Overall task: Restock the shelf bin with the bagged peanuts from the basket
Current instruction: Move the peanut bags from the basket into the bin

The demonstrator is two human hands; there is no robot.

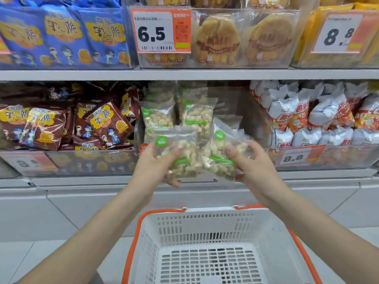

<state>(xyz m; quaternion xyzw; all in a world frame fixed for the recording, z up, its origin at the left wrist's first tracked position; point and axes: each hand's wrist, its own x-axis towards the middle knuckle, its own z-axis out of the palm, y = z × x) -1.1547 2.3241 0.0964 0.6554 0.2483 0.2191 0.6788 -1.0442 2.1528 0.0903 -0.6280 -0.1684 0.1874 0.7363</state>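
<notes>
My left hand (155, 162) grips a clear bag of peanuts with a green label (178, 148), held upright in front of the shelf bin. My right hand (252, 160) grips a second peanut bag (221, 152), tilted to the right beside the first. Both bags hover just before the clear shelf bin (249, 119) in the middle shelf, where two more peanut bags (198, 117) stand upright at the back. Below my arms sits the white basket with an orange rim (207, 228); no bags show in its visible part.
Brown snack packs (61, 128) fill the bin to the left, white and orange bags (320, 117) the bin to the right. The upper shelf holds blue packs, pastry boxes and price tags 6.5 (155, 33) and 8.8. A grey base panel runs below the shelf.
</notes>
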